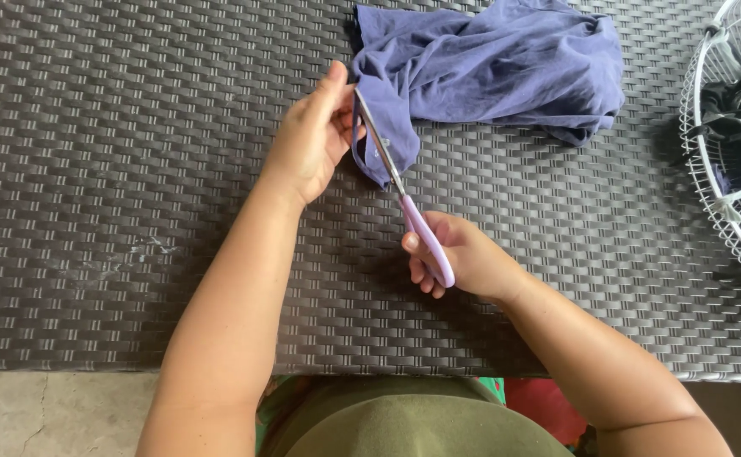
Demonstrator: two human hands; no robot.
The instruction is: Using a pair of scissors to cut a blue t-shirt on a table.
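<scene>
Head view: left hand (307, 140) pinches a folded edge of the blue-purple cloth (493, 63), grip closed on the fabric; right hand (455, 258) grip closed around the lilac handles of the scissors (400, 190), blades running up along the held edge; cloth lies bunched on the dark woven tabletop (116, 169), far side; white wire basket (730, 127) with dark fabric at right edge
</scene>
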